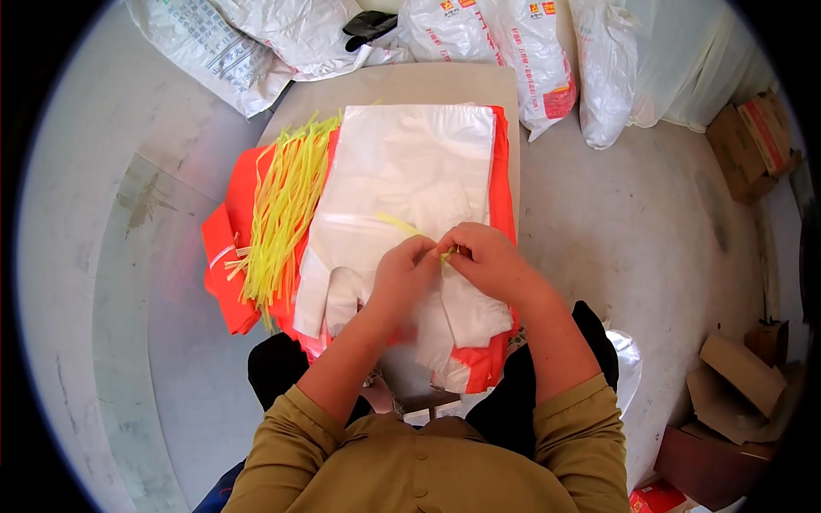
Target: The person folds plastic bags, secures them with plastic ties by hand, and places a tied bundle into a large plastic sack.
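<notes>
Both hands meet over a stack of white plastic bags. Pinched fingers of my left hand hold a yellow plastic strip, whose loose end sticks out to the upper left. Close beside it, my right hand is closed on the same strip, thumb and fingertips together. The strip passes at the gathered part of a white bag bundle, whose handle ends spread below the hands. Fingers hide most of the strip there. Orange-red bags lie under the white stack.
A pile of yellow strips lies left of the stack, over folded orange-red bags. The board supports the stack. Filled white sacks stand behind it. Cardboard boxes are on the floor to the right.
</notes>
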A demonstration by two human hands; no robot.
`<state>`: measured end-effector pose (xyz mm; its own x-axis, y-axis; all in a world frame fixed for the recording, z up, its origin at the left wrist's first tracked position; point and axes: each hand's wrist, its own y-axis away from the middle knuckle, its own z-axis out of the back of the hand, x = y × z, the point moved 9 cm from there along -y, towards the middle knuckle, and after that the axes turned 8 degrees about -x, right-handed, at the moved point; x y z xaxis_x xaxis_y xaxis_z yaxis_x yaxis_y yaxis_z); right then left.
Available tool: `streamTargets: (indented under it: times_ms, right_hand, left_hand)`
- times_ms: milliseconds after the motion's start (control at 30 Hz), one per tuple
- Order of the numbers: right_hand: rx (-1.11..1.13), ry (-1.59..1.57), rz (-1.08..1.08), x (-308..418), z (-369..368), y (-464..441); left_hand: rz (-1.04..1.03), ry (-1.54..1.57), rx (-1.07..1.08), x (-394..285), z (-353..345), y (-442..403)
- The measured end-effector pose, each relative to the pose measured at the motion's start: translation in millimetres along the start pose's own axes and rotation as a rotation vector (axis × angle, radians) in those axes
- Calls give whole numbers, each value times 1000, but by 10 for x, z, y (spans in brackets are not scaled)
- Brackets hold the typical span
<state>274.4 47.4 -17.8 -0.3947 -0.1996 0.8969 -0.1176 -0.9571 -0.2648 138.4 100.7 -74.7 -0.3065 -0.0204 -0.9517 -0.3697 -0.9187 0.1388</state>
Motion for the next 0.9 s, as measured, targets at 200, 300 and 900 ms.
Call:
streamTargets:
  times_ms: [200, 300, 900]
  right_hand:
    - [-18, 8, 74, -6, 31, 31]
    - [-3, 37, 101, 5, 72, 64]
    - [-132, 146, -305, -390, 518, 280]
  left_hand:
    - [-15, -24, -22, -4, 37, 5]
    - [-66, -127, -65, 8, 73, -15]
    - [-173, -102, -241, -36, 196, 191]
